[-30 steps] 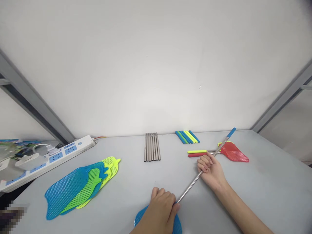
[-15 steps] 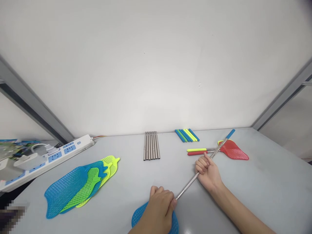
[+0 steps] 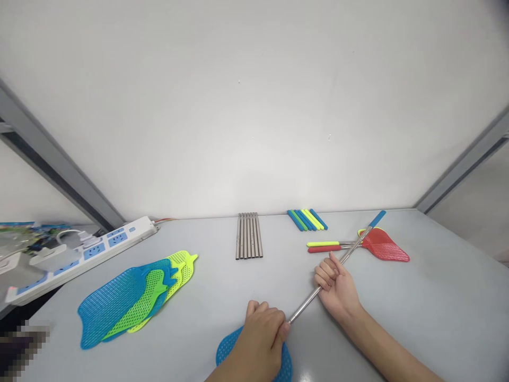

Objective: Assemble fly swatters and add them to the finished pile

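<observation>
Swatter with perforated blue plastic head and slim metal shaft, long axis diagonal over the counter, handle pointing far right; left grip clasps it near the head, right grip mid-shaft.

Held blue paddle — partly hidden, cropped below

There's one camera here, worn on the head, close above and behind the left hand and right hand, looking forward and down across the table to the wall beyond them
</observation>
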`<state>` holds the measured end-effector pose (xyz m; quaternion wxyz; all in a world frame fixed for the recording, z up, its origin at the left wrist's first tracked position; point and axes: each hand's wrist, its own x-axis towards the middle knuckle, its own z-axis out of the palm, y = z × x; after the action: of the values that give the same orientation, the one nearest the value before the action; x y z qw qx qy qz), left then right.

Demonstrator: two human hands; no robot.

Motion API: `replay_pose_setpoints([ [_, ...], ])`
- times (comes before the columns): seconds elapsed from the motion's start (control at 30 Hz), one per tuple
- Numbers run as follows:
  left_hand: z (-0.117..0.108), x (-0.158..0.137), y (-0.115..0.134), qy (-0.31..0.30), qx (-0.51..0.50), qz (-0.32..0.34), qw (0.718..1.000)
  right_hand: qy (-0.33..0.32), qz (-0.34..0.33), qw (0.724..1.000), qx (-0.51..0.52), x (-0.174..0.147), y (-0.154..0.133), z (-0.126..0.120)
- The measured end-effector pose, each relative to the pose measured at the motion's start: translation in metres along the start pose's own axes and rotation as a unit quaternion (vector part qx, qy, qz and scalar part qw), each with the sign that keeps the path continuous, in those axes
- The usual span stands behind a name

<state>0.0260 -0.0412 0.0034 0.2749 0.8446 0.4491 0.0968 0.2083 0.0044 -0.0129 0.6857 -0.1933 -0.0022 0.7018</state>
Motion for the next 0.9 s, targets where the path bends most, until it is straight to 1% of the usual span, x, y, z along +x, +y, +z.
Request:
replay_pose_setpoints([
  [0.23,-0.001,0.001,0.003,0.004,-0.010,-0.003,1.000,0.001,0.014,1.000,-0.003,-0.002,0.005,0.003],
  [0.43,-0.002,0.000,0.003,0.009,-0.015,-0.004,1.000,-0.001,0.028,1.000,-0.012,-0.002,0.001,0.004],
  [0.57,-0.003,0.000,0.003,0.009,-0.016,0.003,1.000,-0.016,0.043,0.999,-0.018,-0.001,-0.002,0.006],
  [0.77,-0.003,0.000,0.004,0.012,-0.008,0.010,1.000,-0.023,0.014,0.997,-0.077,-0.001,-0.006,0.009],
  [0.9,-0.006,-0.001,0.005,0.008,-0.016,0.018,1.000,-0.020,0.012,0.996,-0.086,0.000,-0.008,0.008],
])
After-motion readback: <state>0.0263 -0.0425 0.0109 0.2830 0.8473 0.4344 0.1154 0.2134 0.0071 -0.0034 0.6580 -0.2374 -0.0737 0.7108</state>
